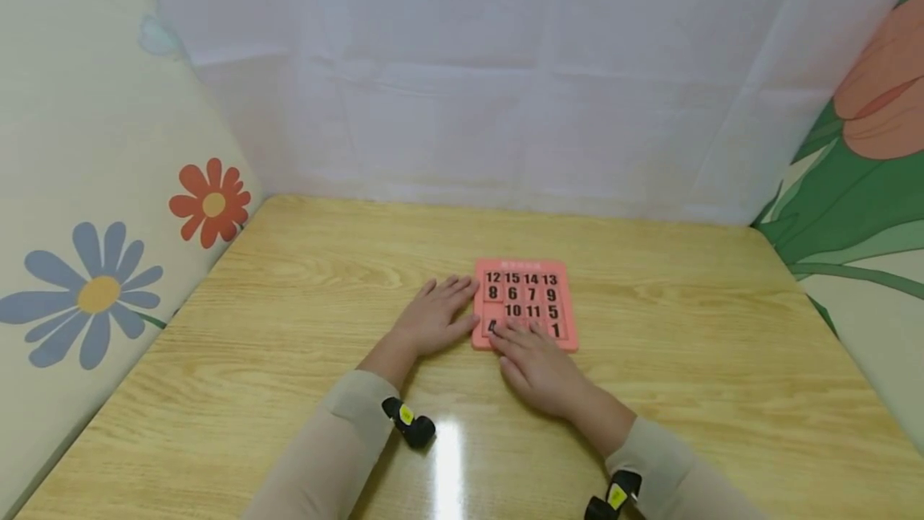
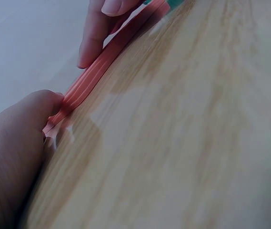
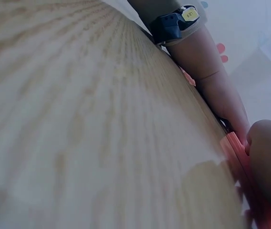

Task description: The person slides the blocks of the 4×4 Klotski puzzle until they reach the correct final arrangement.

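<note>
A pink sliding number puzzle (image 1: 570, 303) lies flat on the table, its black-numbered tiles in rows. A gap shows at the left of its third row, below the 8 and above the 4. My left hand (image 1: 436, 318) rests at the puzzle's left side, fingers extended, thumb at the edge; the left wrist view shows the thumb (image 2: 49, 102) against the pink rim. Over the bottom row lies my right hand (image 1: 541, 371), its extended fingers touching the tiles near the 4. These fingers cover the tiles between the 4 and the 1.
The wood-grain table (image 1: 693, 392) extends around the puzzle. A white cloth (image 1: 505, 87) hangs behind it, and flower-patterned panels (image 1: 72, 159) stand on both sides. Black wrist cameras (image 1: 411, 422) sit on both sleeves.
</note>
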Available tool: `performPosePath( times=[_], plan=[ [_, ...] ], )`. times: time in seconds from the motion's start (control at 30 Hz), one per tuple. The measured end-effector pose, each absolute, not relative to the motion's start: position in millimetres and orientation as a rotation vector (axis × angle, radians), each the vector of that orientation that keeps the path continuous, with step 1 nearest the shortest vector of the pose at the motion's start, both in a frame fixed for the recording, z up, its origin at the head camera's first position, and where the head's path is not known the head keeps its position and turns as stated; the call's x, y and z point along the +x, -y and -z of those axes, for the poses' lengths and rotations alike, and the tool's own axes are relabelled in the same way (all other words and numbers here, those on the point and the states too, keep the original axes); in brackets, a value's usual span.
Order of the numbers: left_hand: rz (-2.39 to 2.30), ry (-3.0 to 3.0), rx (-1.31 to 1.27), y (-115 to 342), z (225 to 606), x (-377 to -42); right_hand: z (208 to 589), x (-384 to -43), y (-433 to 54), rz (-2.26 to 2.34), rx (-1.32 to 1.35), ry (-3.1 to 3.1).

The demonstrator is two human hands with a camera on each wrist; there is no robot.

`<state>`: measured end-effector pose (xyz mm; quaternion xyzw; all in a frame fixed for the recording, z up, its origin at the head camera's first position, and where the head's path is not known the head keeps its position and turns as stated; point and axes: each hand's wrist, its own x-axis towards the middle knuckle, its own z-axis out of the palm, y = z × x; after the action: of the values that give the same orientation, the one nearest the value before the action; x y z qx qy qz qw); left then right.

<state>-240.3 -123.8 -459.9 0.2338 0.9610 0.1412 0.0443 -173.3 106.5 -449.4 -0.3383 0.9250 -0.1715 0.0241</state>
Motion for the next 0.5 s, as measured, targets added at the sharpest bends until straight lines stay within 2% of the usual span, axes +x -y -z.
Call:
performPosePath(
  times=[0.5],
  plan=[
    [-0.451, -2.937, 0.717, 124.4, 460.4, -239.5, 451.9, -186.6, -99.7, 0.537, -0.966, -2.891]
  ],
)
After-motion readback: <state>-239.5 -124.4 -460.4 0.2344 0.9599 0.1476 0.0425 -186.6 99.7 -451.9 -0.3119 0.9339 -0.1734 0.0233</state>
